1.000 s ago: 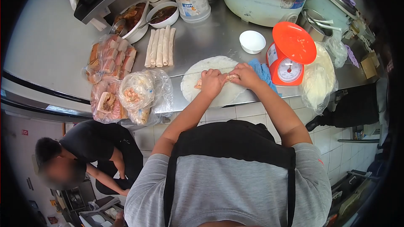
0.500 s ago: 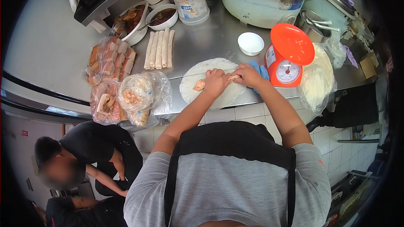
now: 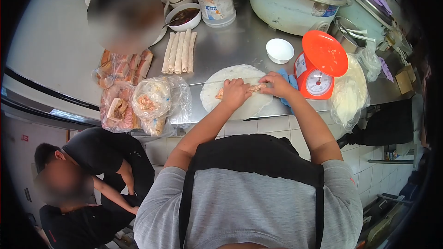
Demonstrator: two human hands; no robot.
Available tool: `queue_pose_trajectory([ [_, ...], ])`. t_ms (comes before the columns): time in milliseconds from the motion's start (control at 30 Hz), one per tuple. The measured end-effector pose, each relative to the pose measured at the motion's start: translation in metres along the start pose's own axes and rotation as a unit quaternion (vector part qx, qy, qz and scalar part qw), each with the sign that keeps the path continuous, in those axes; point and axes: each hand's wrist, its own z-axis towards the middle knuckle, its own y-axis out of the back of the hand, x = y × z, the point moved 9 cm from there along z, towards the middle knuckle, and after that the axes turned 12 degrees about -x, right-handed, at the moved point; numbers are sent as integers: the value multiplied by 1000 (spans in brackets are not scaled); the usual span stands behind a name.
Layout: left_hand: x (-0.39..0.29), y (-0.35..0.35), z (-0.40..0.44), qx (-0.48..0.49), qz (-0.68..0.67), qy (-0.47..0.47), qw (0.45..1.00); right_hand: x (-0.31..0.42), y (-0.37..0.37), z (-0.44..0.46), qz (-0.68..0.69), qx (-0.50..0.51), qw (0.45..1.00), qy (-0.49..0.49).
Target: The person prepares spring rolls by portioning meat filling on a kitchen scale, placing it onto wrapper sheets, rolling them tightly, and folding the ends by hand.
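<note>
A round, thin white wrapper (image 3: 217, 76) lies flat at the counter's front edge. Across its middle runs a strip of pinkish, chunky filling (image 3: 256, 88), which looks like minced meat. My left hand (image 3: 236, 93) is curled over the strip, and some filling shows on its left side. At the right end my right hand (image 3: 277, 85) pinches the filling between thumb and fingers. Left of the wrapper is a plastic bag of the same filling (image 3: 147, 101). Several long pale rolls (image 3: 179, 53) lie side by side behind that bag.
Right of the wrapper stand an orange dial scale (image 3: 318, 83), a blue cloth (image 3: 288, 79) and a bag of pale sheets (image 3: 348, 97). A small white bowl (image 3: 279, 51) sits behind. Bagged meat slabs (image 3: 120, 106) lie left. Two people in black (image 3: 110, 157) are at lower left.
The whole view has shifted slightly. My right hand has opened its grip a little and shows more filling between the hands. The person at lower left has raised their upper body.
</note>
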Motion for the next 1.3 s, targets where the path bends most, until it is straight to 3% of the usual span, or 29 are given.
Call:
queue_pose_trajectory([
  [200, 28, 13, -17, -1, 4, 28, 1000, -6, -6, -1, -52, 33, 998, -19],
  [333, 43, 23, -27, -70, -29, 40, 996, 38, -5, 0, -207, 15, 978, 4],
  [400, 43, 14, -30, -34, -38, 47, 998, 53, -20, 6, -233, 13, 972, 34],
  [467, 55, 5, -34, -56, -21, 70, 996, 53, -42, 7, -234, 58, 969, 48],
  [567, 65, 0, -40, -56, -37, 103, 992, 50, -48, 11, -225, 31, 972, 59],
  [667, 65, 10, -52, -128, -73, 82, 986, 44, -49, 17, -166, 42, 984, 50],
  [800, 65, 4, -55, -114, -93, 111, 983, 52, -42, 33, -89, 47, 993, 64],
  [900, 68, 20, -54, -123, -96, 129, 979, 52, 29, 67, -47, -22, 999, 16],
  [967, 69, 15, -54, -95, -105, 139, 980, 63, 121, 90, -51, -133, 990, -8],
  [1000, 68, 13, -55, -95, -104, 138, 980, 68, 172, 91, 15, -209, 977, -33],
  [1033, 69, 14, -55, -94, -101, 135, 981, 29, 239, 102, -21, -243, 969, 24],
  [1100, 70, 14, -55, -101, -98, 132, 981, 33, 320, 78, -35, -353, 935, -28],
  [1300, 69, 18, -56, -117, -103, 133, 979, -13, 383, -20, -14, -488, 845, -220],
])
